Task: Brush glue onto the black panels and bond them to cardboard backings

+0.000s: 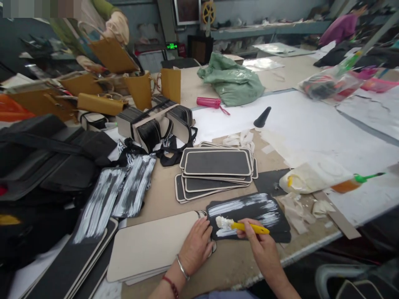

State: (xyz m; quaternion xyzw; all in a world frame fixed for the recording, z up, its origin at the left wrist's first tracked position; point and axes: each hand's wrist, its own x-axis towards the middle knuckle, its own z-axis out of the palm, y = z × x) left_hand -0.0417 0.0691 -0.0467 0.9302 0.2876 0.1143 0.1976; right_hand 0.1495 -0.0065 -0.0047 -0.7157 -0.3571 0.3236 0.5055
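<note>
My right hand [260, 249] grips a yellow-handled brush [249, 227] whose bristles are caked with white paste. The brush lies over a black panel [249, 209] that carries streaks of white paste. My left hand [195, 241] rests flat, fingers stretched out, on the right end of a stack of beige panels [156, 241]; its fingertips come close to the black panel's left edge. Further up is a pile of dark panels with beige borders [218, 162]. Two black pieces smeared with white [135, 187] lie to the left.
At the right sits a plastic bag of pale paste [311, 177] beside a bottle with a green nozzle [346, 185]. Bundled panels [156, 120], brown bags [140, 89], a green plastic bag [230, 81] and a black cone [262, 117] stand further back. A co-worker [115, 27] handles a brown bag.
</note>
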